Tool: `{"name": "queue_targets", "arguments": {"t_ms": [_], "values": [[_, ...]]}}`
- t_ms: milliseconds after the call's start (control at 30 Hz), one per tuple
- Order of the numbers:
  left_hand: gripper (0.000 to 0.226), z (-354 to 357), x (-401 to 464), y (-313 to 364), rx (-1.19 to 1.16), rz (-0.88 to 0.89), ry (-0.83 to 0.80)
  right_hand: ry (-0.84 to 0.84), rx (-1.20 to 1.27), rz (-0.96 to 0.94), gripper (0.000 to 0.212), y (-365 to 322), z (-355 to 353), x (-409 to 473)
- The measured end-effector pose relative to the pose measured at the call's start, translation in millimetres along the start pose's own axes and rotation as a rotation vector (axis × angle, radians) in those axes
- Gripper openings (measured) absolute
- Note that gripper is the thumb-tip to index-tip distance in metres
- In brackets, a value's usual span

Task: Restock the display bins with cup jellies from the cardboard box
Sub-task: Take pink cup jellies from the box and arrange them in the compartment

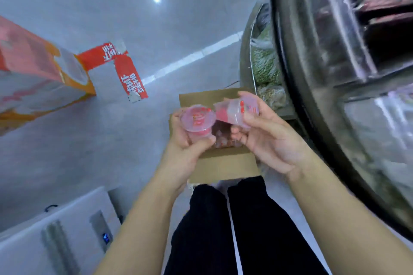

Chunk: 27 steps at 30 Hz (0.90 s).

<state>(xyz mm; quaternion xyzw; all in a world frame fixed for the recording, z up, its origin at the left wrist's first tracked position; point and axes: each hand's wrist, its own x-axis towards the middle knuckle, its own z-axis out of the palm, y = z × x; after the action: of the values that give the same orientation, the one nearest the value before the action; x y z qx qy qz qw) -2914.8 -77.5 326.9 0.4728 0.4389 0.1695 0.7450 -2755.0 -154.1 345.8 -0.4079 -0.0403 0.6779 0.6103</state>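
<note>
While both hands hover above the open cardboard box (225,163) on the floor, the left hand (187,138) has its fingers curled round an upright cup jelly (197,121), lid facing the camera. Right hand (266,134) fingers pinch a second cup jelly (237,110), tilted sideways, touching the first. More cups lie inside the box; display bins (335,73) stand at right.

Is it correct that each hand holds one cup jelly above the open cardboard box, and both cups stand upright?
Not quite. Only the cup jelly in the left hand stands roughly upright, with its lid facing the camera. The one in the right hand lies tilted on its side. Both are above the open cardboard box, as the head view shows.
</note>
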Motion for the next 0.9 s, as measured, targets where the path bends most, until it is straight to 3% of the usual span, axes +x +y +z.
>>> {"name": "queue_targets", "arguments": {"t_ms": [67,167,267,433,600,700,800,900], "values": [[0.052,24,-22,57,0.054,0.141,0.001,-0.022,-0.124,-0.126,0.048,-38,35,-40],[0.052,65,-51,123,0.122,0.302,-0.065,0.145,-0.373,-0.315,0.053,-81,71,-96],[0.049,107,-72,166,0.182,0.426,-0.175,0.308,-0.554,-0.487,0.049,-118,84,-149],[0.040,189,-88,206,0.311,0.559,-0.351,0.480,-0.636,-0.666,0.041,-168,66,-232],[0.056,283,-94,214,0.143,0.475,-0.460,0.608,-0.623,-0.788,0.041,-211,33,-295],[0.055,328,-96,223,0.217,0.541,-0.545,0.745,-0.658,-0.871,0.041,-233,19,-321],[0.054,360,-91,241,0.349,0.660,-0.618,0.934,-0.832,-0.901,0.040,-254,2,-343],[0.051,385,-82,256,0.492,0.740,-0.656,1.171,-1.161,-0.747,0.044,-272,-20,-361]]}}
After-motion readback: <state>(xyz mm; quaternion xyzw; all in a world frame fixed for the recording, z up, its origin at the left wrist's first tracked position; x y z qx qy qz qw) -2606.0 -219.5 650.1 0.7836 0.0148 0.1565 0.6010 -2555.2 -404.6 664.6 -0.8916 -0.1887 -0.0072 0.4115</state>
